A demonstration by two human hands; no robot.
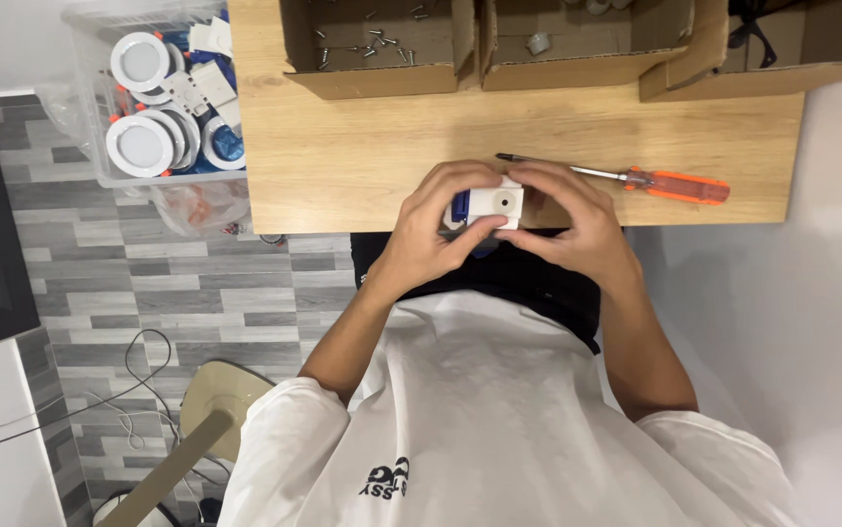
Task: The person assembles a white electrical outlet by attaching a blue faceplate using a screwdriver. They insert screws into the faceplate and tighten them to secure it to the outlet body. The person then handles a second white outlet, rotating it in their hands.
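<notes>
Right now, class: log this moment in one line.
left hand + right hand: holding white box | screwdriver: on table

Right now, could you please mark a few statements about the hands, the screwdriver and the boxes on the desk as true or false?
1. Both hands, left hand and right hand, hold the small white plastic box with a round hole. True.
2. The orange-handled screwdriver is in the right hand. False: it lies on the wooden desk.
3. The left open cardboard box holds loose screws. True.
4. The clear plastic bin sits on the desk. False: it stands beside it.
</notes>
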